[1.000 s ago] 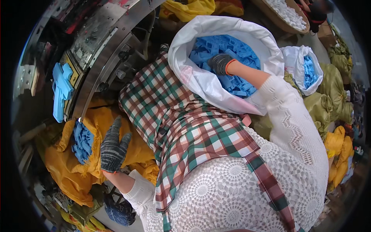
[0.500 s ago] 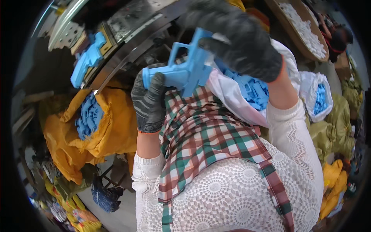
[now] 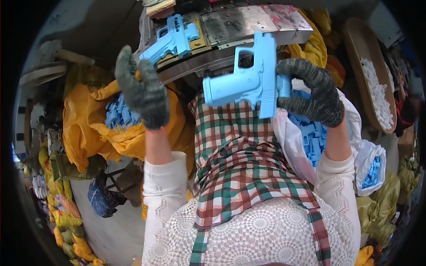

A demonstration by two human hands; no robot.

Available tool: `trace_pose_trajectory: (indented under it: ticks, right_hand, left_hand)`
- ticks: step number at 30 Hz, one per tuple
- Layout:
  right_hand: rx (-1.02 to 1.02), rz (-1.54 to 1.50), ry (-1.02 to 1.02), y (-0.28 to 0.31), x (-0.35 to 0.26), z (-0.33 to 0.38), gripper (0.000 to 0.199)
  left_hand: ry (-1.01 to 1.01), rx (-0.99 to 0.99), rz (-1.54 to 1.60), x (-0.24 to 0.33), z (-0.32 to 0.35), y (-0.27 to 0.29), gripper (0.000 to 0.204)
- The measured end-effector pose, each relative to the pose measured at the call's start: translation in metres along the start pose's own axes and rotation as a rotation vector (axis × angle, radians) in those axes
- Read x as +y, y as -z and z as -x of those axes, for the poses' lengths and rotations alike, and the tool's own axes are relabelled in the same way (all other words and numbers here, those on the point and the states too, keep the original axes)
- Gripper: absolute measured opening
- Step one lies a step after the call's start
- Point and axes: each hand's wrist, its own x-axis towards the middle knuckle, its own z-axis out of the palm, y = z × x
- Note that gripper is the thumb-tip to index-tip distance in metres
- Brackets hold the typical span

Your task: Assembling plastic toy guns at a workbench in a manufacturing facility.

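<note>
My right hand, in a dark grey knit glove, grips a light blue plastic toy pistol by a rounded part on its right side, between thumb and fingers. The toy's handle points left and its trigger guard faces up and left. My left hand, gloved alike, is raised and holds nothing, its fingers apart. Just beyond its fingertips another blue toy pistol, bearing dark print on its side, lies on a yellowish plate at the machine.
A metal machine bed with ink stains runs across the far side. At left is an orange sack of blue parts; at right stand a white sack and a smaller white bag of them. A long brown tray holds white pieces.
My left hand has let go of the toy pistol and moved left. My right hand now holds it alone, farther right. The view has turned, bringing the machine nearer the middle.
</note>
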Motion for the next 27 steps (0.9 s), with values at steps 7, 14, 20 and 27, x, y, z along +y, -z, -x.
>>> trace_pose_trajectory:
  ticks: [7,14,20,27]
  right_hand:
    - [0.102,-0.132,0.037,-0.028,0.011,-0.023,0.056]
    - [0.129,-0.062,0.228,-0.047,0.024,-0.083,0.053]
    - [0.07,0.202,0.428,-0.096,0.05,-0.17,0.038]
    - [0.082,-0.01,0.292,-0.042,0.052,-0.102,0.04]
  left_hand:
    - [-0.207,-0.895,-0.821,-0.009,-0.071,0.009,0.059]
    - [-0.124,-0.437,-0.997,-0.047,-0.002,0.076,0.066]
    - [0.033,-0.487,-1.47,-0.049,-0.008,0.154,0.081]
    - [0.154,-0.9,-0.678,-0.02,0.017,0.115,0.06]
